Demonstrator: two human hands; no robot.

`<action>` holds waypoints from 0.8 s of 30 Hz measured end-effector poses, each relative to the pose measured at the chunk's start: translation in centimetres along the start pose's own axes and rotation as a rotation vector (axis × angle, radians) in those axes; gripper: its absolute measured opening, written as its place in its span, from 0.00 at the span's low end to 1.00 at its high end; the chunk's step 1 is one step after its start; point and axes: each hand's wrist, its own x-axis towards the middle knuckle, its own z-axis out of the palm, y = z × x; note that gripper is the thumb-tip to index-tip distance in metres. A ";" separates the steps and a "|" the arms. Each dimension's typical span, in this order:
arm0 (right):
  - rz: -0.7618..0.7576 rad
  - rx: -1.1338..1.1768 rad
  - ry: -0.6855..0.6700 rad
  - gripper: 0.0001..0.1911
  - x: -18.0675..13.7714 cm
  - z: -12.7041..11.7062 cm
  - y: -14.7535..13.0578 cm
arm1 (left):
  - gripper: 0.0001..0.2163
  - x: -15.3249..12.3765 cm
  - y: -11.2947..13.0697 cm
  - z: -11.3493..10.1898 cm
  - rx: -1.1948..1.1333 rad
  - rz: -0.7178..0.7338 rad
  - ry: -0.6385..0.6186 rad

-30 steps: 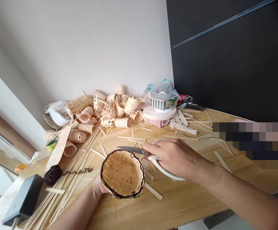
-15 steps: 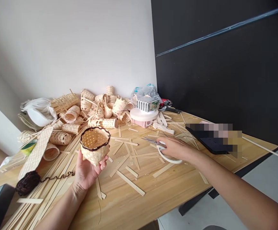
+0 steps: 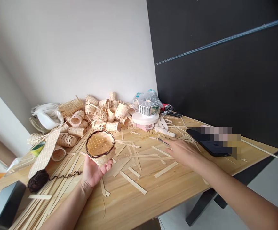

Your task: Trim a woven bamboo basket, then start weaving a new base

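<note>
My left hand [image 3: 94, 171] is closed around the underside of a small woven basket [image 3: 102, 160] of pale strips. Dark brown yarn trims the rim, and the mouth tilts toward me. Low over the table on the right is my right hand [image 3: 180, 151], back upward. The slim blades of the scissors [image 3: 162, 141] poke out past its fingertips; the handles are hidden under the hand. A ball of dark brown yarn [image 3: 38, 180] lies left of my left forearm, with a crinkled strand running toward my left wrist.
Woven baskets [image 3: 106, 126] pile up along the wall. Loose strips [image 3: 134, 182] are scattered across the table [image 3: 119, 207]. A round white stand [image 3: 145, 118] holds small boxes. A dark tablet-like device [image 3: 207, 143] lies at right, and a dark box [image 3: 8, 204] stands front left.
My right hand has drawn slightly right and turned over the scissors, so their white handles no longer show. The basket stays in my left hand, its mouth tilted more toward me; the view has shifted.
</note>
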 end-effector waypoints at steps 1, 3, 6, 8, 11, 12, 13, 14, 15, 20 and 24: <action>-0.087 0.074 0.021 0.19 -0.6 -0.2 -1.4 | 0.25 0.0 -0.1 0.0 0.016 -0.015 -0.004; -0.302 0.436 0.063 0.28 -1.9 -0.3 -4.6 | 0.25 0.0 -0.4 0.2 0.042 -0.031 -0.018; -0.503 0.775 0.048 0.48 -2.7 0.3 -9.2 | 0.25 0.0 -0.5 0.6 0.052 -0.033 -0.054; -0.503 0.930 0.091 0.53 -2.3 1.2 -11.4 | 0.24 -0.1 -0.5 1.2 0.027 -0.011 -0.067; -0.402 1.230 0.128 0.54 -0.9 2.8 -13.3 | 0.21 -0.2 -0.6 2.4 -0.017 0.023 -0.057; -0.400 1.343 0.121 0.54 -0.4 3.2 -13.7 | 0.21 -0.2 -0.7 2.9 -0.019 0.022 -0.054; -0.412 1.450 0.113 0.54 -0.1 3.5 -14.0 | 0.21 -0.1 -0.8 3.3 -0.009 0.009 -0.052; -0.431 1.547 0.100 0.52 0.2 3.6 -14.1 | 0.22 0.0 -0.8 3.7 0.017 -0.014 -0.053; -0.447 1.630 0.087 0.50 0.3 3.5 -14.2 | 0.24 0.1 -0.8 4.0 0.061 -0.044 -0.054; -0.433 1.789 0.017 0.34 0.9 2.1 -13.0 | 0.27 0.9 1.6 3.5 0.483 -0.088 0.006; -0.454 1.752 -0.071 0.33 1.4 1.8 -11.5 | 0.25 1.5 4.3 3.2 0.710 0.074 -0.044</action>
